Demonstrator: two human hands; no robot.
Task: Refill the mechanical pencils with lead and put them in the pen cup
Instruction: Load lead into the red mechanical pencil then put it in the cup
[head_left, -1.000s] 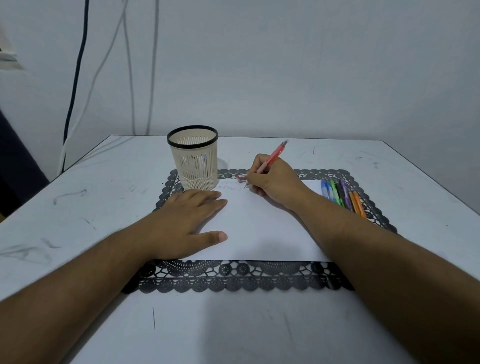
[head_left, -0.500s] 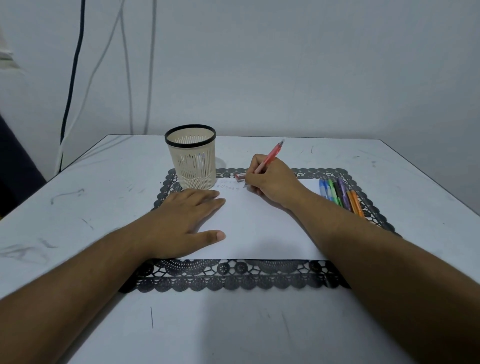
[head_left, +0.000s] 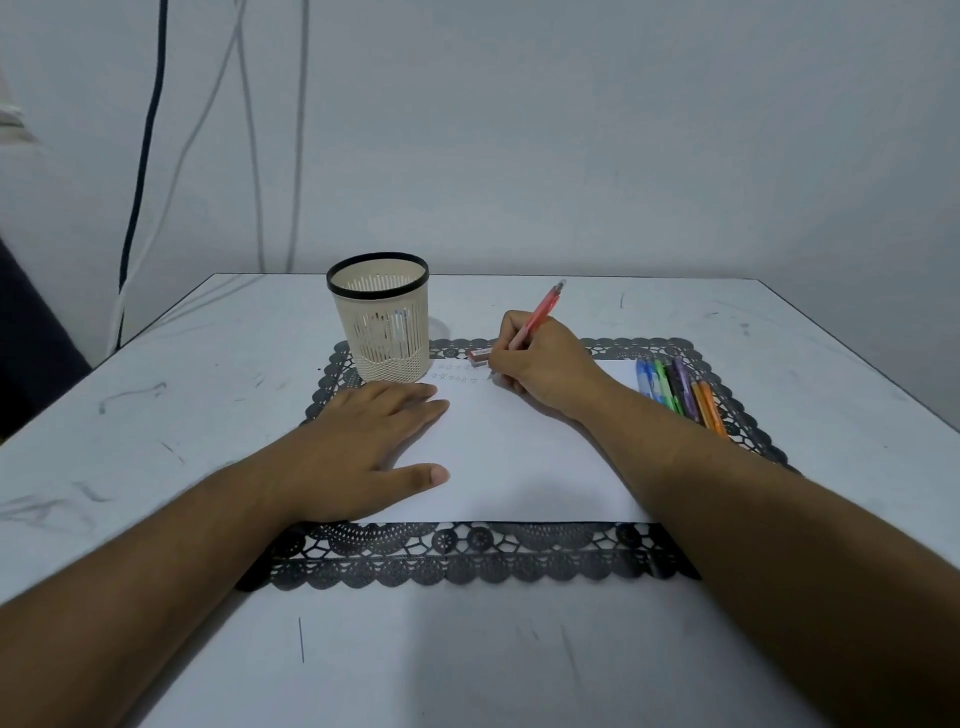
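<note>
- Right hand (head_left: 545, 364) sits at the far middle of the white paper (head_left: 519, 457), fingers curled tight round a red mechanical pencil (head_left: 535, 319) in a writing grip.
- That pencil slants up and away to the right, its cap end well clear of the knuckles, its tip down at the paper's far edge; the tip itself is hidden by the fingers.
- Faint pencilled marks run along the far edge of the paper, just left of the writing hand; too small to read.
- Left hand (head_left: 363, 447) lies palm down on the paper's left side, fingers straight and together, thumb stretched out to the right, holding nothing.
- The pen cup (head_left: 379, 317), cream slatted plastic with a black rim, stands upright at the far left corner of the black lace mat (head_left: 467, 561), just beyond the left fingertips. Something thin shows through its slats.
- A small red lead case (head_left: 479, 356) lies flat on the mat between cup and right hand, just beside the fingers.
- On the right edge of the paper, a row of coloured pencils (head_left: 675, 389) lies side by side: blue, green, purple, orange.
- All of it rests on a scuffed white surface (head_left: 182, 415), cables hanging down the wall behind.
</note>
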